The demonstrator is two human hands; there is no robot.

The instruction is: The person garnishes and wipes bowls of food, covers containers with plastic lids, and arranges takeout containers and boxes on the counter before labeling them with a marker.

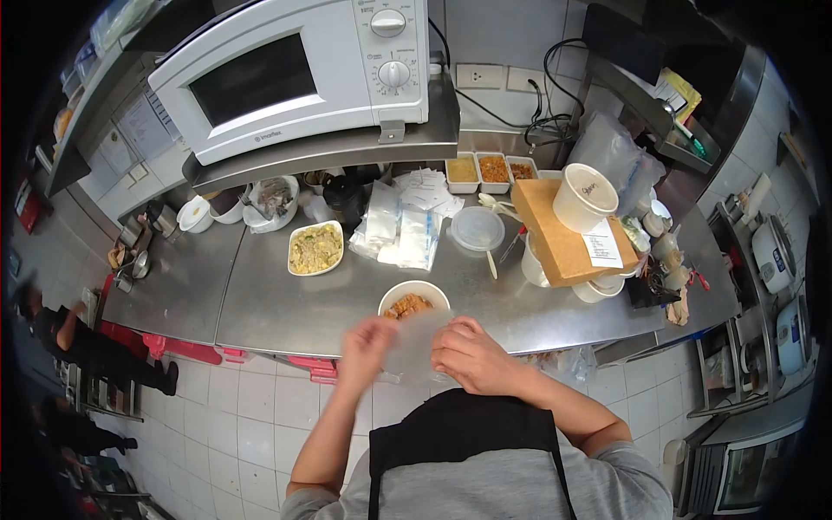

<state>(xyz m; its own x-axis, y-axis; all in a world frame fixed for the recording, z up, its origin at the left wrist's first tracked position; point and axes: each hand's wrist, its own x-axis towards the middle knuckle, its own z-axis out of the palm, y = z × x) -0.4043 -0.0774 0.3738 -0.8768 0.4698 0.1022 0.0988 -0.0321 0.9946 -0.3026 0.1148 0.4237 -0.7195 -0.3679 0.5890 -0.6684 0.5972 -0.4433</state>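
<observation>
Between my hands is a thin, see-through plastic bag [414, 351], held in front of my apron at the counter's front edge. My right hand [472, 355] is closed, its fingers pinching the bag's right side. On the other side my left hand [366, 354] is curled at the bag's left edge, slightly blurred by motion. Just beyond them stands a white round bowl [416, 289] with orange-brown food [407, 306] in it, partly hidden by my hands and the bag. A clear round lid [477, 229] lies farther back on the counter, with a light-coloured spoon [491, 264] near it.
A white dish of yellowish food [315, 249] and packs of plastic bags [399, 227] sit at the back left. A brown box [555, 227] bearing a lidded tub [585, 198] stands right. The microwave [286, 78] overhangs on a shelf. Two people in dark clothes [95, 347] are far left.
</observation>
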